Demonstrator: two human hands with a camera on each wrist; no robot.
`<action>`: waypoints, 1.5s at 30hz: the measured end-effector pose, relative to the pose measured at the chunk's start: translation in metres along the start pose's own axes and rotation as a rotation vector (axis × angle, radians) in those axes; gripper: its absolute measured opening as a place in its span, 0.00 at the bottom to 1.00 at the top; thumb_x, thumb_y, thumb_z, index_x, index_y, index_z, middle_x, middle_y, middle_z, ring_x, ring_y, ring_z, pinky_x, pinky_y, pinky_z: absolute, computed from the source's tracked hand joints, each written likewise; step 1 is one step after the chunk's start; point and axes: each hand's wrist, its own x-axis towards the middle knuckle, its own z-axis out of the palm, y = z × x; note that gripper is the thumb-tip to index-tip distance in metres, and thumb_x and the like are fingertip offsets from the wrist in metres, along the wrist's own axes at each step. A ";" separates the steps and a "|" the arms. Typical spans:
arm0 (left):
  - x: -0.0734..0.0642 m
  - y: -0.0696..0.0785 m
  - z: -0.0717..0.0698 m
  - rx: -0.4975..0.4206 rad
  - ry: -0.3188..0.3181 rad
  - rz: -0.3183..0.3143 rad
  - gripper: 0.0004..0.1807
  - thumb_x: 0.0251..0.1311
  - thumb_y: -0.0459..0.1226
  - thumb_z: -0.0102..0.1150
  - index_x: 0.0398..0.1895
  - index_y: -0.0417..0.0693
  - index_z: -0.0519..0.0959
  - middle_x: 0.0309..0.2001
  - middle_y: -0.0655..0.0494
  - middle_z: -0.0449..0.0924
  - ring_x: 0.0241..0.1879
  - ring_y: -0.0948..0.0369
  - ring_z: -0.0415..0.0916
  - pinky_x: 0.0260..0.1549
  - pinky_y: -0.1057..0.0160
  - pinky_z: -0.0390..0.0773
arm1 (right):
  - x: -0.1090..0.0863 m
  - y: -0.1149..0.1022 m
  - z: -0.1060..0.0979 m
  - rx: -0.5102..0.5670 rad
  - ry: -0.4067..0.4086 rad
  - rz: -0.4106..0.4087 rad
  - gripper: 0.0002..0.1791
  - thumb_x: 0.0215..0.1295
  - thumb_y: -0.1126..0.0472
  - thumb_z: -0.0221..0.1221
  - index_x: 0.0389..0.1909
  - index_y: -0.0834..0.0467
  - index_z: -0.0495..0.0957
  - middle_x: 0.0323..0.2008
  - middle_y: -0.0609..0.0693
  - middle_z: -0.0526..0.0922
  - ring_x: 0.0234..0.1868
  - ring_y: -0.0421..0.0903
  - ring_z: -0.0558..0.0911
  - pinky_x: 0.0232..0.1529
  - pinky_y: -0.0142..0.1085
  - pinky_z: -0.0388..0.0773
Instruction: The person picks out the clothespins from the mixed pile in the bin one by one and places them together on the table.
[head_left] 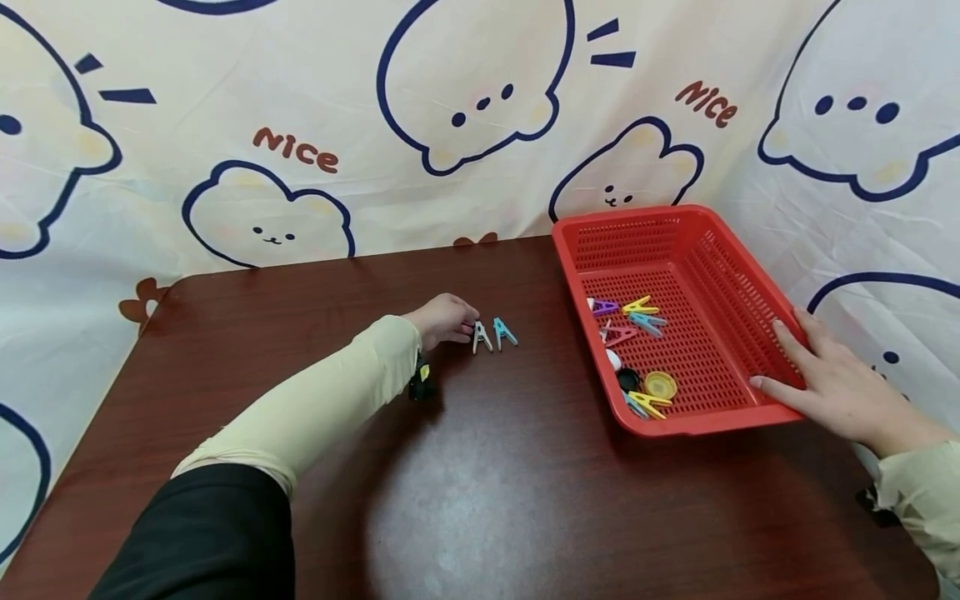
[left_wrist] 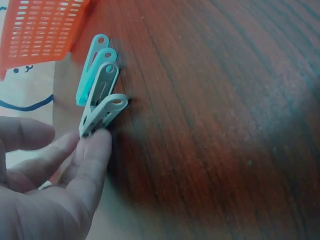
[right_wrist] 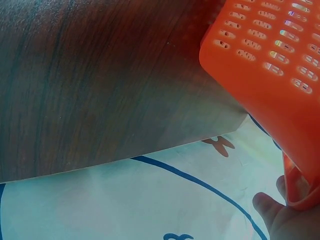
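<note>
My left hand [head_left: 444, 319] pinches the lower end of a white clothespin [left_wrist: 102, 97] that lies on the dark wooden table. Close beside it is a light blue clothespin [head_left: 504, 332], which nothing holds. In the left wrist view, the fingers [left_wrist: 95, 150] meet the white clothespin at its tip. At the right, my right hand [head_left: 840, 379] holds the rim of a red plastic basket [head_left: 750, 287], its fingers reaching over the edge. The right wrist view shows the basket's outer wall, with only part of that hand in sight.
Inside the basket lie several clothespins, among them a yellow one [head_left: 639, 305] and a purple one [head_left: 604, 307]. A yellow round cap [head_left: 661, 385] and a black round cap [head_left: 628, 380] lie there too. A printed cloth [head_left: 450, 200] hangs behind the table [head_left: 480, 500].
</note>
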 end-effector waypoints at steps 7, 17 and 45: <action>0.001 -0.001 0.002 -0.024 -0.013 -0.014 0.21 0.79 0.30 0.42 0.69 0.28 0.69 0.53 0.43 0.72 0.46 0.55 0.71 0.62 0.52 0.74 | 0.000 0.000 -0.001 -0.014 -0.006 -0.007 0.58 0.71 0.36 0.57 0.81 0.64 0.34 0.78 0.73 0.31 0.63 0.83 0.56 0.51 0.78 0.67; -0.001 0.002 0.004 -0.133 -0.012 -0.024 0.22 0.79 0.29 0.40 0.72 0.29 0.66 0.54 0.43 0.70 0.46 0.55 0.70 0.62 0.50 0.74 | -0.001 0.001 0.000 -0.019 -0.006 -0.004 0.57 0.71 0.36 0.56 0.81 0.63 0.33 0.78 0.72 0.28 0.65 0.83 0.55 0.52 0.79 0.66; 0.004 0.023 -0.006 -0.246 0.071 0.073 0.26 0.81 0.35 0.42 0.76 0.33 0.59 0.69 0.35 0.64 0.65 0.45 0.68 0.61 0.52 0.76 | 0.000 0.002 0.001 0.000 -0.007 0.008 0.60 0.68 0.36 0.59 0.81 0.62 0.33 0.78 0.73 0.31 0.65 0.82 0.53 0.50 0.77 0.68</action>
